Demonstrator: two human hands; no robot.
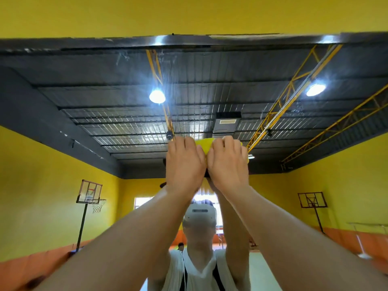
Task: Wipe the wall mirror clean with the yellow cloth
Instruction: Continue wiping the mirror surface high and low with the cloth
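Observation:
The wall mirror (84,114) fills most of the head view and reflects a gym hall with a dark ceiling. Its top edge runs just under the yellow wall above. My left hand (184,164) and my right hand (227,164) are raised side by side at the centre, both pressed flat against the glass. The yellow cloth (204,144) is bunched under both palms, with only a strip showing between and above the fingers. Most of the cloth is hidden by my hands. My reflection stands below the hands.
The yellow wall (189,13) continues above the mirror's top edge. In the reflection I see two basketball hoops (92,198), ceiling lamps (157,95) and yellow roof trusses. Both forearms reach up from the lower corners of the view.

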